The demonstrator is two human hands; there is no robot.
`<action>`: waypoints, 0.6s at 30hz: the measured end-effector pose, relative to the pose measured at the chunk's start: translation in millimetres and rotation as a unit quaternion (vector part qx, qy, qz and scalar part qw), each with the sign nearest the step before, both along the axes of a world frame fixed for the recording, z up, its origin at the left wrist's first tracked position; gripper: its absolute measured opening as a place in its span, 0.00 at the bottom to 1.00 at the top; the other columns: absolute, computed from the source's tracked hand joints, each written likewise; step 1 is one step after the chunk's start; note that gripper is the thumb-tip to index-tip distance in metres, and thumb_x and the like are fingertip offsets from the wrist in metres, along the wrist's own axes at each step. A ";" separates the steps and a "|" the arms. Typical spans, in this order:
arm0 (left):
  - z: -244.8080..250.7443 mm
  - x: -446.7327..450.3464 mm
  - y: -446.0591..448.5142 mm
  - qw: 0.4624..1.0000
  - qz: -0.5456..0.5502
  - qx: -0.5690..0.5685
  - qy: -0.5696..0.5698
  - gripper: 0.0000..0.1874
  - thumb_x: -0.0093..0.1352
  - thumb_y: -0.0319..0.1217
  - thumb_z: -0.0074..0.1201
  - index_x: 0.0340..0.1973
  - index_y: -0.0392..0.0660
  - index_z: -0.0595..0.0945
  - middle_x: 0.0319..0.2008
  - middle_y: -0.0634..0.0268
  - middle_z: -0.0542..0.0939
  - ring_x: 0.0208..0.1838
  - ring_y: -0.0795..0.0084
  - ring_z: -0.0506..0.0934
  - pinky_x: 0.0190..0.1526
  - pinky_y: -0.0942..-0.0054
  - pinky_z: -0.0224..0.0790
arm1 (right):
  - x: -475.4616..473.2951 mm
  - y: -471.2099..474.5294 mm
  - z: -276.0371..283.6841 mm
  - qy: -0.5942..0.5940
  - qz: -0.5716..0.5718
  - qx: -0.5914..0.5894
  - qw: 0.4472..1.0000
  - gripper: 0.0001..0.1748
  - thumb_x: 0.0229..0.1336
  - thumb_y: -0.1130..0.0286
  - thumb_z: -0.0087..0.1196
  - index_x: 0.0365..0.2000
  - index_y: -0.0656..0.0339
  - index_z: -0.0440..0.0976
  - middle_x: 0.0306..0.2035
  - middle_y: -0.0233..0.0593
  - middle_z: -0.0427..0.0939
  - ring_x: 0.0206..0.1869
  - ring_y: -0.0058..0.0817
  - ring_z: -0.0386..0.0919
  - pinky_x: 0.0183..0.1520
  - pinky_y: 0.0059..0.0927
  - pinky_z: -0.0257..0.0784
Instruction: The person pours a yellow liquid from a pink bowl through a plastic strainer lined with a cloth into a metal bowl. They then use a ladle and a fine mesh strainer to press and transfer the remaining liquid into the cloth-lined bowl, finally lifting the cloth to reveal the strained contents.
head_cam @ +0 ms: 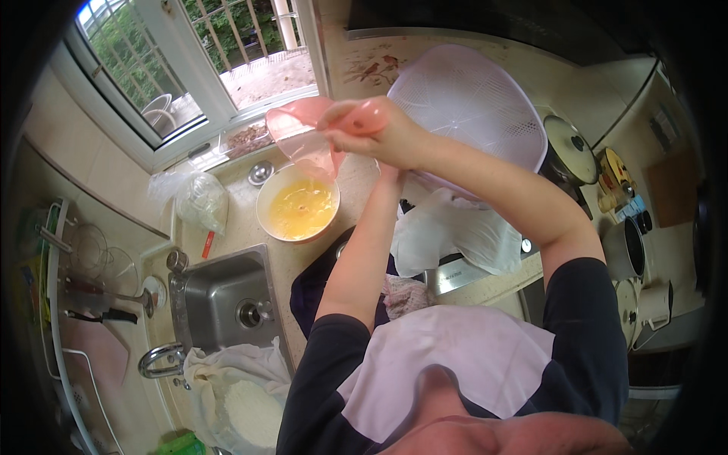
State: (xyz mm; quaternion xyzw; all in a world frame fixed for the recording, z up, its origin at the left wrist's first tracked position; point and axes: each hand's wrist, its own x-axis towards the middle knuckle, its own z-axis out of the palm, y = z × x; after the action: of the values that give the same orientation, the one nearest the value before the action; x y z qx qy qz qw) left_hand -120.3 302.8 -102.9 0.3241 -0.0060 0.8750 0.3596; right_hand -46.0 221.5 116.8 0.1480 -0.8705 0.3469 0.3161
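My right hand (382, 128) grips the handle of a pink translucent plastic scoop (296, 131). The scoop is tilted, its lip above a white bowl (265, 226) on the counter. Yellow liquid (301, 207) fills much of this bowl, and its surface is rippled beneath the scoop. Only a small part of my left hand (390, 169) shows, just below the right one; its fingers are hidden, so I cannot tell what they hold. Right behind my hands stands a large pale-purple perforated plastic basket (466, 102).
A stainless sink (222, 290) with a faucet (159, 361) lies left. Below it, a cloth-lined container holds white powder (256, 409). A tied plastic bag (202, 199) sits near the window. White plastic bags (455, 233) cover part of the stove (458, 277); a lidded pot (570, 149) stands right.
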 end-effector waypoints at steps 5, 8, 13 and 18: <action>-2.3 8.2 -23.8 0.957 0.112 -0.240 0.122 0.21 0.75 0.44 0.39 0.55 0.45 0.71 0.51 0.62 0.73 0.55 0.69 0.71 0.59 0.68 0.61 | 18.7 -11.5 9.2 -0.060 0.012 0.257 0.965 0.11 0.58 0.68 0.51 0.42 0.56 0.74 0.39 0.41 0.80 0.38 0.43 0.79 0.41 0.38 0.75; 48.8 24.8 -33.0 0.893 0.253 -0.322 0.186 0.17 0.73 0.42 0.42 0.45 0.41 0.75 0.41 0.64 0.76 0.46 0.71 0.73 0.50 0.68 0.64 | 56.4 5.3 24.5 -0.020 -0.054 0.240 0.969 0.13 0.58 0.68 0.52 0.44 0.56 0.74 0.43 0.41 0.79 0.43 0.42 0.78 0.45 0.36 0.75; 86.1 20.3 -35.1 0.809 0.325 -0.450 0.191 0.10 0.68 0.31 0.50 0.38 0.35 0.78 0.33 0.60 0.79 0.35 0.71 0.76 0.36 0.71 0.68 | 146.7 48.4 55.4 0.048 -0.224 0.014 0.973 0.15 0.60 0.61 0.55 0.44 0.58 0.77 0.44 0.38 0.80 0.42 0.30 0.80 0.47 0.28 0.75; 135.5 23.3 -35.5 0.859 0.243 -0.427 0.143 0.11 0.69 0.29 0.51 0.41 0.33 0.77 0.32 0.58 0.80 0.35 0.67 0.78 0.38 0.71 0.70 | 257.6 99.3 57.8 0.196 -0.319 -0.134 0.918 0.16 0.66 0.70 0.47 0.48 0.71 0.71 0.41 0.48 0.79 0.42 0.30 0.80 0.44 0.27 0.77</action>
State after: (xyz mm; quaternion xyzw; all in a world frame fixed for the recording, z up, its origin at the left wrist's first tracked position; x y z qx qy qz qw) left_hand -97.0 267.3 32.6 0.2516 0.4987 0.7953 0.2355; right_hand 211.6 320.8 174.7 -0.1163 -0.7377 0.3050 0.5910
